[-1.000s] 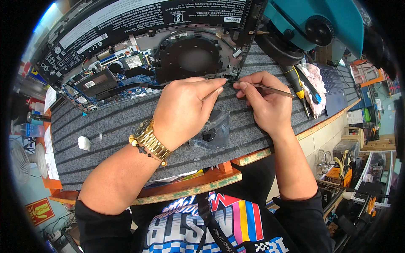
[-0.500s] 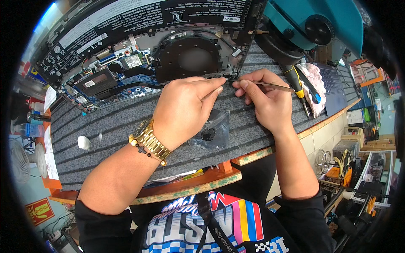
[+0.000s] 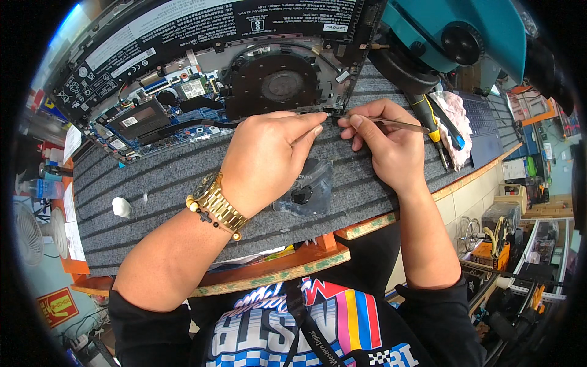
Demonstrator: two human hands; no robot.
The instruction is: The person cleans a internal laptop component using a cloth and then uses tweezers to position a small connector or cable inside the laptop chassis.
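An opened laptop (image 3: pixel 333 49), its insides bare, lies at the back of the mat. It shows a black battery (image 3: pixel 183 33), a blue circuit board (image 3: pixel 211 92) and a round black fan (image 3: pixel 281 85). My left hand (image 3: pixel 272 144) reaches its near right corner, fingers pressed together at the edge; what they pinch there, if anything, is too small to make out. My right hand (image 3: pixel 394 150) is closed on thin metal tweezers (image 3: pixel 403 126), thumb on top, their tip pointing to that same corner. The two hands' fingertips are a little apart.
A clear plastic bag (image 3: pixel 315 205) with a small black piece lies below my hands on the grey striped mat (image 3: pixel 165 177). White cotton (image 3: pixel 121 207) is at left. Right are a yellow-black screwdriver (image 3: pixel 426 116), a crumpled cloth (image 3: pixel 457 113) and a teal device (image 3: pixel 471 30) overhanging the mat.
The fan's centre, a smooth grey blur before, now shows a distinct round hub. My right hand and the tweezers have shifted very slightly; my left hand stays in place.
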